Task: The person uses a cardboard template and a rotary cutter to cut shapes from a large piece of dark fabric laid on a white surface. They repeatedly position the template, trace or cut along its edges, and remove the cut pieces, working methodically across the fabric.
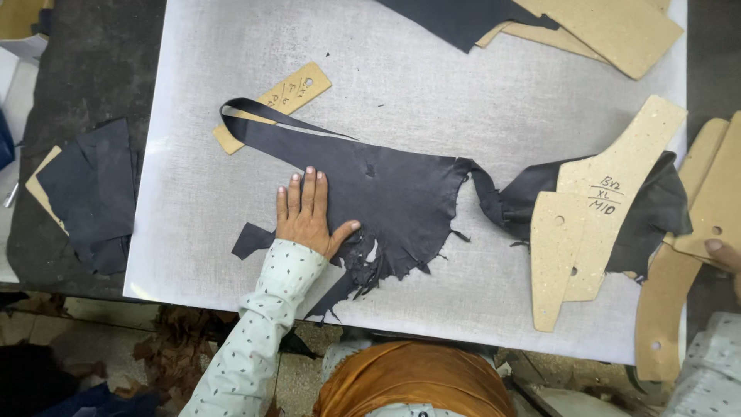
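Head view: a person's two hands over a pale grey cutting board (432, 85) on a dark bench.
Leather piece: a dark, irregular hide scrap (401, 201) lies flat across the middle of the board; ragged, torn lower edge; a narrow strap-like strip loops off toward the upper left; a twisted neck joins it to a second dark mass at the right.
Left hand: the left hand (307, 215) rests palm down on the left part of the leather, four fingers straight and together, thumb spread to the right; it holds nothing.
Right hand: only fingertips of the right hand (725, 252) show at the right frame edge, lying on a tan template (714, 202); whether they grip it cannot be told.
Large template: a tan cardboard pattern (598, 208), boot-like outline with punched holes and a hand-written mark in dark ink, lies on the right-hand leather mass.
Small template: a tan rectangular tag (289, 94) with one hole and hand-written marks lies at the upper left, partly under the strip.
Upper stack: more tan pattern boards (610, 27) overlap dark leather at the board's top edge.
Left pile: dark offcuts (93, 193) sit on the bench, off the board.
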